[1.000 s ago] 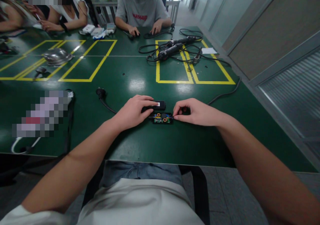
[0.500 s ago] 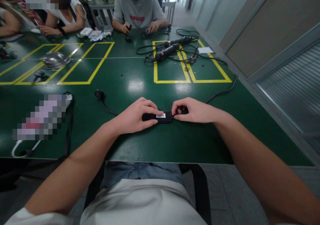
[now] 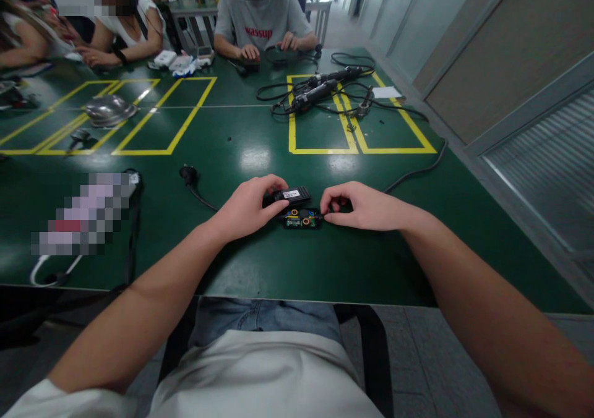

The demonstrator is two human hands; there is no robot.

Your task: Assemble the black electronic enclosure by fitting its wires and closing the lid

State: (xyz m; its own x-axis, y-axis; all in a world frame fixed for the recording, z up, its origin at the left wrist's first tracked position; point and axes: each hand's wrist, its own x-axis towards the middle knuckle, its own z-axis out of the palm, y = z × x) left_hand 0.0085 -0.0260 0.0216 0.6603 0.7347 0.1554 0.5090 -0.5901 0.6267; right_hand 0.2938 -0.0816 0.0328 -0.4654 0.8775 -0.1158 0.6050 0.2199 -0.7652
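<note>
Holds ribbed black cover [image 3: 297,194] in left hand [image 3: 245,209], with thumb at near side, fingers at far side, label up. Reaches with right hand [image 3: 366,208] to right end of open black case [image 3: 301,227], with thumb and finger drawn close together there; cannot tell whether closed on cable or on case edge. Has hands apart, to either side of case.

Shows green circuit board [image 3: 294,223] and copper coils [image 3: 305,221] inside case, uncovered. Sits on green table [image 3: 260,263], in front of torso, roughly between hands. Runs side to side along long axis, nearly parallel to cover. Note cover just beyond case and slightly left of it, not seated on it; cannot tell whether edges touch. Puts left hand nearer to cover, right hand nearer to right end of case.

Also see black plug [image 3: 188,174] left of left hand, dark cable [image 3: 413,173] beyond right wrist.
</note>
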